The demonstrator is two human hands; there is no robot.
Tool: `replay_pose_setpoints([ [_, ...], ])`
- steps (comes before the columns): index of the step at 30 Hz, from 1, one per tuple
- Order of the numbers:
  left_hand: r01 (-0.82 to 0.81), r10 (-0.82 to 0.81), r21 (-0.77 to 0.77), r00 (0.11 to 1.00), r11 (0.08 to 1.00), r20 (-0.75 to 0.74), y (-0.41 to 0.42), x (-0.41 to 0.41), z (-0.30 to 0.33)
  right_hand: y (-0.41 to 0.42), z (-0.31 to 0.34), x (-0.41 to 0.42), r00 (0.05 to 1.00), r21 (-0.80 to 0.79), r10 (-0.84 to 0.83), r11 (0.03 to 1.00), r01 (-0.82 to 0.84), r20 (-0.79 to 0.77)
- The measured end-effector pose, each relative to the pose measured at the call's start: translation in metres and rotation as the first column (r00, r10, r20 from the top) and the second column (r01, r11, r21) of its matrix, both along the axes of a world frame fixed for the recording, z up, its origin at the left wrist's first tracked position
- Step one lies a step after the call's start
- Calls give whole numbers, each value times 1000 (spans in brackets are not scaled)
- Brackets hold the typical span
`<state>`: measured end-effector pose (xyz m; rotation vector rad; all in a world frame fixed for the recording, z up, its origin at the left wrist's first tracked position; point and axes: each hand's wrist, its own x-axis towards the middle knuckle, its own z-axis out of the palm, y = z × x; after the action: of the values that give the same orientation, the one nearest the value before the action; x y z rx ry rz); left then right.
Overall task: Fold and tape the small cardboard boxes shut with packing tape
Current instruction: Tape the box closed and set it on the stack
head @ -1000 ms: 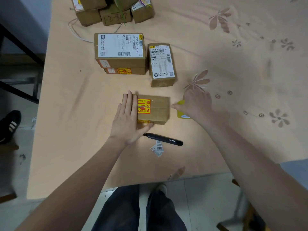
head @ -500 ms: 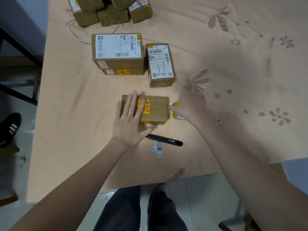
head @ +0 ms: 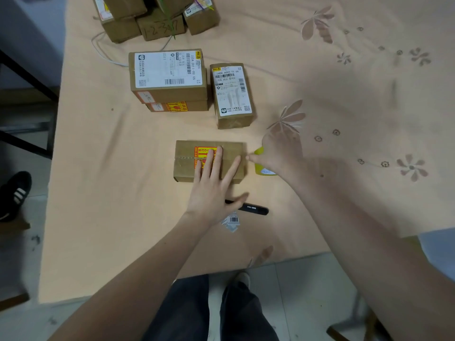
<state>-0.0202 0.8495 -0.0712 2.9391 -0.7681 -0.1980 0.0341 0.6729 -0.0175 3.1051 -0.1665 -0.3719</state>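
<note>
Cardboard box (head: 187,156) with a yellow-and-red sticker lies near the middle of the peach flowered tablecloth (head: 98,193), and my left hand (head: 211,190) rests flat on its top with fingers straight and spread. My right hand (head: 278,153), blurred, grips the yellow tape roll (head: 261,168) just beside the box's right end, thumb and forefinger pinched at that edge. A black marker (head: 253,209) and a barcode scrap (head: 231,221) lie near my left thumb, two stacked labelled boxes (head: 170,80) and a narrow labelled box (head: 231,94) sit farther off, and more boxes (head: 157,18) crowd the far edge.
</note>
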Motion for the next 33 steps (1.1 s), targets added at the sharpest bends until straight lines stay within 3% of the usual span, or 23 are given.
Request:
replay_pose_setpoints([
  [3, 1, -2, 27, 1000, 1000, 20, -3, -2, -1, -5, 0, -2, 998, 15, 54, 998, -54, -8],
  [9, 80, -79, -57, 997, 995, 25, 5, 3, -3, -15, -2, -4, 995, 82, 102, 992, -100, -19],
  [14, 46, -46, -26, 999, 999, 0, -1, 1, 1, -20, -1, -6, 994, 170, 112, 979, -110, -6],
  [18, 82, -86, 88, 995, 993, 43, -3, -2, 2, -25, 0, -15, 1000, 294, 19, 956, -25, 22],
  [22, 50, -50, 93, 999, 994, -10, -10, -3, 7, -35, 0, -32, 996, 343, -81, 937, 62, 43],
  [24, 32, -30, 74, 999, 997, -21, -13, -4, 9, -37, 1, -38, 989, 360, -118, 930, 78, 91],
  [28, -12, 12, 7, 999, 1000, -45, -13, -2, 14, -30, 13, -52, 926, 410, -181, 912, 31, 332],
  [31, -51, 50, 85, 999, 995, 17, -11, -1, 18, -15, 21, -69, 887, 375, -113, 924, -71, 447],
  [33, -55, 46, 134, 997, 989, 69, -9, 1, 22, -3, 20, -86, 907, 396, -24, 904, -160, 421],
])
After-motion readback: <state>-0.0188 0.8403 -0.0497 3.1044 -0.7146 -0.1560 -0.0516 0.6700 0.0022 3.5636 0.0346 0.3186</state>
